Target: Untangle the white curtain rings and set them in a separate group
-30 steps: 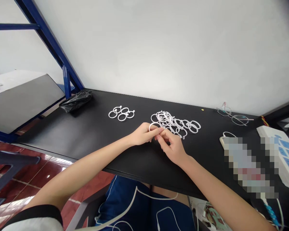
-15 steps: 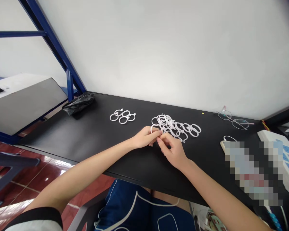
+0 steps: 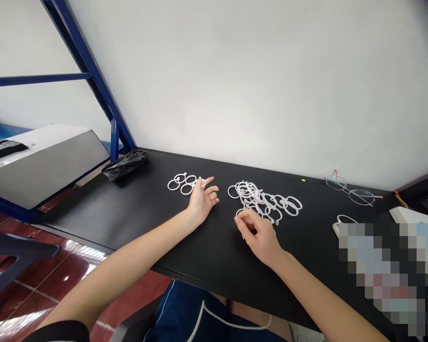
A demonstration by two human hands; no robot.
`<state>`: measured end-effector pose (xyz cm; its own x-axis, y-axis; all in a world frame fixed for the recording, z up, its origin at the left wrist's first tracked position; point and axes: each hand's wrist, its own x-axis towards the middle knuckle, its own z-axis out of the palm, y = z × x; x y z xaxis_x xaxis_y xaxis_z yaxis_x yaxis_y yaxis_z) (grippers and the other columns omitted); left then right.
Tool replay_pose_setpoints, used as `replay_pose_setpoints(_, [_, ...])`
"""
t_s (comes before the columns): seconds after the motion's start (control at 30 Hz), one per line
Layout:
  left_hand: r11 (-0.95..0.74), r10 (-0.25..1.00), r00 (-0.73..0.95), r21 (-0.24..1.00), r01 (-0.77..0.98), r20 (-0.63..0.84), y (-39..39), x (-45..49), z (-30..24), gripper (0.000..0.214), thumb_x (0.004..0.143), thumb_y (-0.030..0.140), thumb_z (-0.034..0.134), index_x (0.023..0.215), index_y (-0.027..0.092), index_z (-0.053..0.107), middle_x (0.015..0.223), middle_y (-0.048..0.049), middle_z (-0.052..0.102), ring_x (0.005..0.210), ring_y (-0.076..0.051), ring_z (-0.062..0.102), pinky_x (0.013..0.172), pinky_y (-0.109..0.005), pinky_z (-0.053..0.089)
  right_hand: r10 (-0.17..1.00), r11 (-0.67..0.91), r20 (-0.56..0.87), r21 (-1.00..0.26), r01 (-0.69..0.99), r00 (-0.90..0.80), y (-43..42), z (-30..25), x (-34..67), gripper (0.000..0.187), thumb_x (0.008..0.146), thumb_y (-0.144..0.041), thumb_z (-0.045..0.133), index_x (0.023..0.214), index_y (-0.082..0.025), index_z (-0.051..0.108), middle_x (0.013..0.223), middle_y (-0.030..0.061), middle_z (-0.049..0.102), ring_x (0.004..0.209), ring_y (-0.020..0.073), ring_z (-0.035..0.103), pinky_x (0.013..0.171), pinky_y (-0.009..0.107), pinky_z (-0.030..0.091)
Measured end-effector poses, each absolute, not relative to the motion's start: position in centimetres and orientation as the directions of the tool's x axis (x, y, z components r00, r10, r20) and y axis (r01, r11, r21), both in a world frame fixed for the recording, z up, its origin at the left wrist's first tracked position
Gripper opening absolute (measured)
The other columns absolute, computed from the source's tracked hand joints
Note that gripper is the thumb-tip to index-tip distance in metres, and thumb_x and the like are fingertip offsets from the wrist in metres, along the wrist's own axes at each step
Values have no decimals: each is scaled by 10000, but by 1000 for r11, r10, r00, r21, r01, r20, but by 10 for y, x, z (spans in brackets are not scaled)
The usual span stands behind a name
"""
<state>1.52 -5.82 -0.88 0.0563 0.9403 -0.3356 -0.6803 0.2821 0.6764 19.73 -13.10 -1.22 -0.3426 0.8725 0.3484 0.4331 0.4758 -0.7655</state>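
My left hand is at the right edge of a small group of white plastic rings. Its fingers are spread, and the thumb overlaps the group's rightmost ring. Each ring in this group has a small knob or eyelet. My right hand is closed, thumb and forefinger pinched together at the near edge of a larger tangled heap of similar rings. A white ring shows at these fingertips, partly hidden behind them.
On the black table a crumpled black plastic bag lies at the far left. Eyeglasses, a blurred-out phone and a white power strip are at the right. A blue metal frame stands to the left, a white wall behind.
My hands were together in front of the heap, with a ring at the left fingers. My left hand has moved left to the small group and spread open. My right hand stays by the heap.
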Motion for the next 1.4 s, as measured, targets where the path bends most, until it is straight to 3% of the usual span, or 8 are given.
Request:
replay_pose_setpoints(0.17, [282,935,30,686,-671,-355,-56,13,-9,501,992,536,250,1224,171,505,755,-39,640,462,-90,435,522,-237,435,875,469,341,-771,431,-344,-131,-14,198,199,987,-321,454,821,-222,502,529,-66,455,463,108,480,506,251,382])
replay_pose_setpoints(0.33, [342,939,229,756,-559,-256,-60,18,-5,401,952,490,430,1041,135,594,666,6,560,447,-71,411,485,-218,431,871,481,357,-761,436,-338,-131,-15,199,200,984,-323,464,819,-221,512,516,-65,461,456,108,469,506,253,387])
replay_pose_setpoints(0.43, [205,964,232,915,-348,-128,-65,21,-5,283,906,426,523,935,156,600,676,18,539,471,-78,434,501,-234,460,867,491,376,-756,434,-326,-130,-14,198,193,981,-324,476,824,-221,522,517,-63,471,457,109,473,507,254,387])
replay_pose_setpoints(0.5, [-47,980,188,997,-62,58,-68,21,-8,222,891,381,552,934,173,615,772,-22,590,607,-125,544,573,-266,505,865,495,383,-755,430,-324,-130,-14,198,187,980,-321,478,830,-221,526,518,-63,474,459,109,478,511,253,390])
replay_pose_setpoints(0.6, [-486,869,304,787,381,390,-71,19,-16,230,886,311,575,1077,208,653,1188,-121,604,1112,-264,562,906,-416,515,864,496,384,-756,426,-325,-130,-14,198,183,978,-318,482,831,-220,531,522,-62,483,464,110,485,521,253,399])
replay_pose_setpoints(0.73, [-612,790,493,527,590,365,-70,16,-29,361,911,320,556,1257,224,596,1450,-160,433,1360,-354,373,1090,-562,356,866,493,379,-759,426,-327,-131,-14,198,184,973,-311,487,822,-217,536,523,-59,487,470,110,486,525,253,406])
replay_pose_setpoints(1.13, [-632,770,550,503,590,322,-62,11,-24,116,945,266,494,864,196,539,1188,-118,597,1093,-273,556,961,-441,436,867,489,371,-759,429,-332,-131,-13,197,200,972,-330,489,820,-217,553,521,-55,485,468,112,483,517,253,424])
replay_pose_setpoints(1.4, [-537,805,485,769,348,342,-69,16,-19,145,956,304,473,853,205,493,1116,-116,622,1157,-255,561,958,-387,432,865,493,373,-754,433,-335,-130,-14,198,205,973,-333,483,814,-219,543,514,-56,493,458,112,485,514,257,423])
